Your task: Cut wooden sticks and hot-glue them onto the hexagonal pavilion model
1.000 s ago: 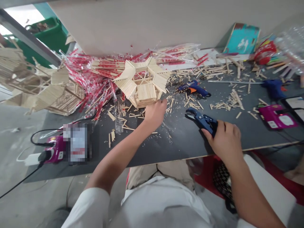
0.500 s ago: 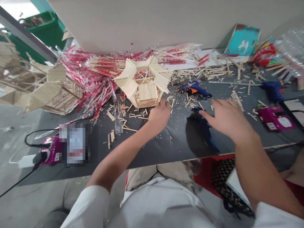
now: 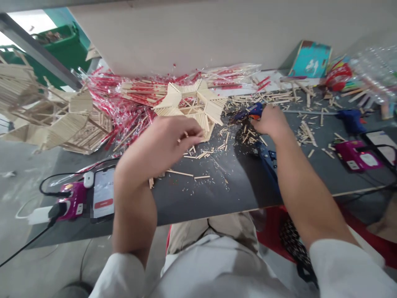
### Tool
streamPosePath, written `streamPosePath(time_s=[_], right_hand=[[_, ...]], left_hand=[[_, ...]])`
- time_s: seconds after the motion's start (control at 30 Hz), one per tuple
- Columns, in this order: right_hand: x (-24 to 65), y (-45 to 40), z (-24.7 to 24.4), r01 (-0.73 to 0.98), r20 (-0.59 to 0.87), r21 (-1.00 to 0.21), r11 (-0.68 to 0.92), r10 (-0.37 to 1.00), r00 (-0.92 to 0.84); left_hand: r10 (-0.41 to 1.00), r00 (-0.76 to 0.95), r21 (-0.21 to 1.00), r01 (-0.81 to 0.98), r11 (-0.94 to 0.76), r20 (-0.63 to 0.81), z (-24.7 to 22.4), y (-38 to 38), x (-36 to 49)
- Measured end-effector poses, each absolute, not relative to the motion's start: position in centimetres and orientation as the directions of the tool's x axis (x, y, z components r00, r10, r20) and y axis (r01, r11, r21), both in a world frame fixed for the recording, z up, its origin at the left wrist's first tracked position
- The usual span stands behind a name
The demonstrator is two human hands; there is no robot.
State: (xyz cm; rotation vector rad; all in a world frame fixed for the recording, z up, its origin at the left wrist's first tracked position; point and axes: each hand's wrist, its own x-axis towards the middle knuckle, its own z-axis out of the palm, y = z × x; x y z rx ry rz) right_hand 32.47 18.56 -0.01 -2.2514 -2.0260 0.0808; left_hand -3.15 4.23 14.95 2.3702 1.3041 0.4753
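After the blue-handled cutter point(image 3: 268, 159) went down, the blue glue gun point(image 3: 252, 111) came to hand

Once the right hand point(image 3: 271, 122) had let go of the cutter, that tool lay loose in shadow near the front edge of the counter point(image 3: 235, 194), held by neither hand. The right hand had moved toward the back of the counter, its fingers curled narrowly around the glue gun, with the orange trigger showing just beyond them. The left hand point(image 3: 164, 140) hung over the front of the craft-stick pavilion point(image 3: 198, 97), its fingers drawn into a narrow pinch. What looked like short stick pieces point(image 3: 182, 138) sat at the fingertips, though the hand hid most of them. The pavilion stood near the middle of the counter, toward the back edge, in front of bundles of red-wrapped sticks point(image 3: 133, 97) in clear plastic. Loose stick offcuts point(image 3: 198, 155) lay scattered between the hands. A larger stick structure point(image 3: 62, 120) extended past the left end of the counter, and a second glue gun point(image 3: 352, 120) sat toward the right end.
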Motion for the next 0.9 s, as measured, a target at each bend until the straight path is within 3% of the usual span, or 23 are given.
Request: streamPosePath(time_s=[0.1,0.2,0.47,0.67,0.77,0.9], right_hand=[[31.2,16.9,1.0,0.957,0.241,-0.23,-0.174,0.943,0.23],[29.1,15.4,1.7,0.927,0.397,-0.369,-0.066,0.891,0.221],[25.8,16.8,5.1,0.904,0.58,-0.375,0.205,0.813,0.057],[25.8,18.6,7.8,0.852,0.457,-0.317,0.417,0.854,-0.248],[25.8,18.4,8.1,0.819,0.415,-0.345,0.459,0.857,-0.305],[26.0,18.0,8.3,0.781,0.419,-0.372,0.501,0.842,-0.341]], left_hand=[[0.919,0.375,0.517,0.766,-0.382,0.123,15.5,4.5,-5.4],[0.93,0.348,0.594,0.726,-0.347,0.118,15.1,4.8,-6.6],[0.95,0.295,0.616,0.732,-0.292,0.1,13.8,6.5,-7.7],[0.959,0.281,0.631,0.74,-0.233,0.024,13.5,6.7,-7.7],[0.959,0.277,0.723,0.65,-0.235,0.063,13.3,6.7,-7.2],[0.957,0.267,0.724,0.638,-0.262,0.111,12.9,7.4,-6.6]])
